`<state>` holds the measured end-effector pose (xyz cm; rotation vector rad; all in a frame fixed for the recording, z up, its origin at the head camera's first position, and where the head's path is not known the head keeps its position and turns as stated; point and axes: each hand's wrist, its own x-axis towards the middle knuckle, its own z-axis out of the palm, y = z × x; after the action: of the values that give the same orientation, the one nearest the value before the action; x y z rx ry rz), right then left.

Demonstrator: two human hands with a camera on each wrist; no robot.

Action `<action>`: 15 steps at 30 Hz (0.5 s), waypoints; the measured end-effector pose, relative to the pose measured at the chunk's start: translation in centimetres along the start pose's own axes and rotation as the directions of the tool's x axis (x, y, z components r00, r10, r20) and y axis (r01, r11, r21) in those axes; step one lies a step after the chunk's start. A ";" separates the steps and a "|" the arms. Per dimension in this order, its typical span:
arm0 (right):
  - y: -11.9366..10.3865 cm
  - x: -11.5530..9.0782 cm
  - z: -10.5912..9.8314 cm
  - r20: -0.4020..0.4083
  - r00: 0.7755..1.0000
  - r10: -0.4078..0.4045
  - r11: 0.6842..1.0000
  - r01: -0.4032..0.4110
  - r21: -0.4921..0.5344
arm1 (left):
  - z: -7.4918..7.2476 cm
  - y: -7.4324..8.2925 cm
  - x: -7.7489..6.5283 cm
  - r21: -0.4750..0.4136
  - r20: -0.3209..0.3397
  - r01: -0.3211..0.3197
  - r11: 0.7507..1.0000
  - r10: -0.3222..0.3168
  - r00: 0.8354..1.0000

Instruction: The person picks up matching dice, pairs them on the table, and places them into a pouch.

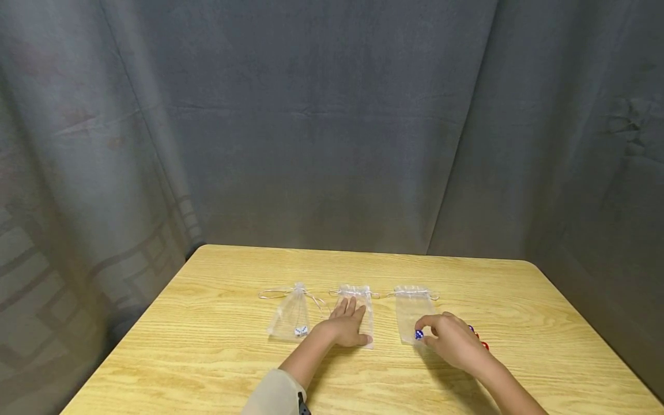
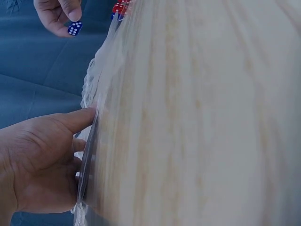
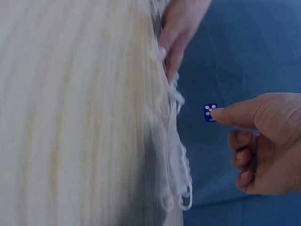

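Head: RH (image 1: 452, 341) pinches blue die (image 1: 418, 334), LH (image 1: 347, 327) on bag (image 1: 369, 321).

Bench (image 1: 207, 369): yellowish wood, streaked grain, far corners rounded. Curtain (image 1: 332, 144): grey, hung behind the bench and along both sides, creases and seam lines visible, faint angular bands at lower left

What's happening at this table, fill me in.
A person is handling dice and small sheer drawstring bags on a wooden table. The right hand pinches a blue die, held up off the table near the right bag. The left hand rests on the middle bag. The left bag, gathered at its neck, has two white dice in it. Red and blue dice sit partly hidden behind the right hand.
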<state>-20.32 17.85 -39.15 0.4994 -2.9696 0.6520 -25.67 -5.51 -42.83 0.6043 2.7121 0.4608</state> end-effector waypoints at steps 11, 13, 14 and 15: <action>-2.8 -0.2 1.4 0.141 0.965 -0.222 0.975 0.221 0.021 | 0.1 0.0 0.2 0.033 -0.015 0.006 0.999 -0.006 1.000; -3.1 -0.2 1.7 0.157 0.957 -0.242 0.970 0.242 0.024 | 0.1 0.0 0.2 0.045 -0.016 0.008 0.999 -0.007 1.000; -3.2 -0.1 1.8 0.165 0.954 -0.249 0.968 0.247 0.030 | 0.1 0.1 0.1 0.050 -0.017 0.009 0.999 -0.008 1.000; -3.3 -0.1 2.0 0.173 0.952 -0.254 0.967 0.252 0.032 | 0.1 0.1 0.1 0.056 -0.019 0.009 0.998 -0.008 1.000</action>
<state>-19.10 14.19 -39.64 0.9668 -2.9848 0.6252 -25.71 -5.38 -42.88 0.6061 2.7526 0.3917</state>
